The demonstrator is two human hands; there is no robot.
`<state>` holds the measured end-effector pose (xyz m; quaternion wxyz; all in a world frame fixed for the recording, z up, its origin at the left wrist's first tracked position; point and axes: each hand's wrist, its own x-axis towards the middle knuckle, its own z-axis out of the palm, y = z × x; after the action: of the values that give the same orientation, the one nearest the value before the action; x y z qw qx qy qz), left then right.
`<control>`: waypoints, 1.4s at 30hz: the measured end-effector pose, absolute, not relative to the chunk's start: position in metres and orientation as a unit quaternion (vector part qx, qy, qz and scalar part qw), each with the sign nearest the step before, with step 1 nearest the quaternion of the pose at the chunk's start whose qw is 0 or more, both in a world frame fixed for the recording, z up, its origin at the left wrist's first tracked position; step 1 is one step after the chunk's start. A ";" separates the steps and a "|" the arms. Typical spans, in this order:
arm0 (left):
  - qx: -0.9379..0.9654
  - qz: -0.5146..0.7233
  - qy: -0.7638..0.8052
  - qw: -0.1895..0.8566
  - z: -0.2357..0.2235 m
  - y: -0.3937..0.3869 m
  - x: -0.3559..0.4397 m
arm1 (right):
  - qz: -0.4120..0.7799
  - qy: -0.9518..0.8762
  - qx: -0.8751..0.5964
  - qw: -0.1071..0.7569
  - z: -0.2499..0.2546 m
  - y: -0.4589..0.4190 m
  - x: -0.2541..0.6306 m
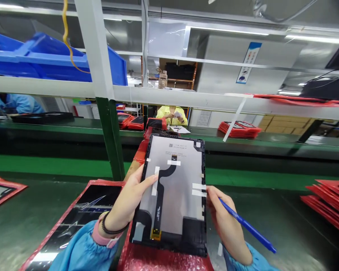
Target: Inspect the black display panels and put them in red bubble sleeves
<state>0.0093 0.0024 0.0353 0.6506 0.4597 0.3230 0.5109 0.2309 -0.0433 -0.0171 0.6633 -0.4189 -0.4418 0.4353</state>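
- A panel [173, 192] is held tilted up off the bench, its back turned to the camera so that the taped side can be worked on.
- It is gripped along its near-left edge by the left hand [130, 199], thumb laid flat on the grey back and fingers hidden behind; this appears to steady it against pressure from the other side.
- The right hand [224, 222] is closed around a blue pen-like tool [247, 226], pinched near the tip, the shaft trailing out past the wrist.
- The tip is brought to the panel's right edge, just beside two white tape strips [199, 189]; whether it touches them cannot be told.
- The panel shows a pale grey back in a black frame, with a black flex cable [160, 195] curving down the middle, pinned by further white tapes and ending in a gold connector.
- Beneath both hands lies red bubble wrap [158, 259], probably as padding.
- Beyond the left wrist, another panel [81, 214] rests face up in red wrap on the green bench [25, 214].
- Far past the fingertips, a person in yellow [172, 114] is seen across the line.
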 end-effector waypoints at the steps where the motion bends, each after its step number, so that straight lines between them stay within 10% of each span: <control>1: 0.463 0.518 0.319 0.644 0.036 0.003 0.010 | 0.457 -0.440 -0.403 0.660 -0.011 -0.044 0.231; 42: 0.579 0.560 0.424 0.413 0.017 -0.003 0.015 | 0.166 -0.501 -0.542 0.653 -0.002 -0.030 0.224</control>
<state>0.0146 -0.0034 0.0166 0.4131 0.5789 0.4244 0.5604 0.2243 -0.0295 -0.0018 0.6532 -0.5424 -0.5014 0.1664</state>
